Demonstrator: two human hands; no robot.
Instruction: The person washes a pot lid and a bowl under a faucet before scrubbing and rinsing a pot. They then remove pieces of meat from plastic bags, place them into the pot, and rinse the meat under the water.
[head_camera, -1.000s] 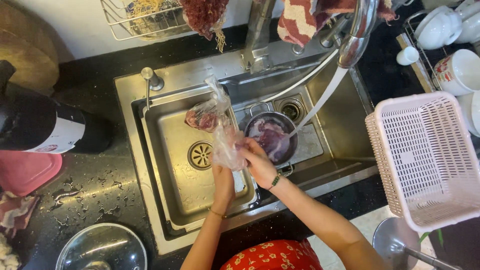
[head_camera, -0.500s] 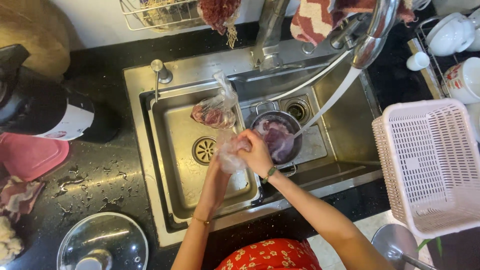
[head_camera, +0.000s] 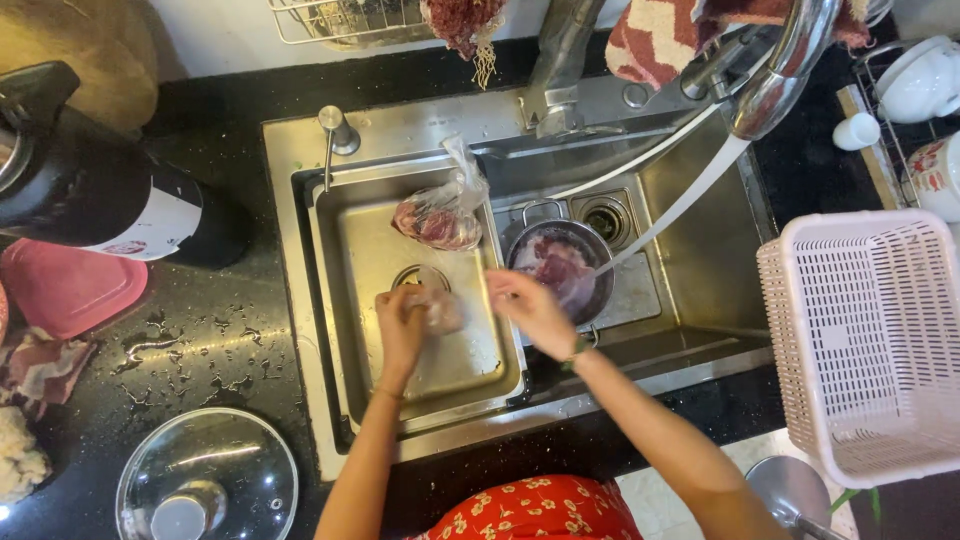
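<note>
My left hand (head_camera: 400, 325) is closed on a small crumpled clear plastic bag (head_camera: 441, 310) over the steel tray (head_camera: 470, 365) in the left half of the sink. My right hand (head_camera: 527, 310) hovers just right of the bag, fingers spread and pointing at it, and holds nothing. A second clear bag with red meat (head_camera: 438, 222) lies at the tray's far edge. To the right, a steel pot (head_camera: 560, 270) in the sink holds meat and reddish water. Water (head_camera: 680, 205) streams from the tap (head_camera: 775, 85) into the pot.
A pink perforated basket (head_camera: 870, 340) stands at the right. White cups (head_camera: 920, 80) sit at the back right. On the wet black counter at left are a dark bottle (head_camera: 100, 205), a pink lid (head_camera: 60, 290) and a glass pot lid (head_camera: 205, 480).
The bag has been squeezed from a loose hanging shape into a small wad in my left hand. My right hand has come off it and moved slightly right.
</note>
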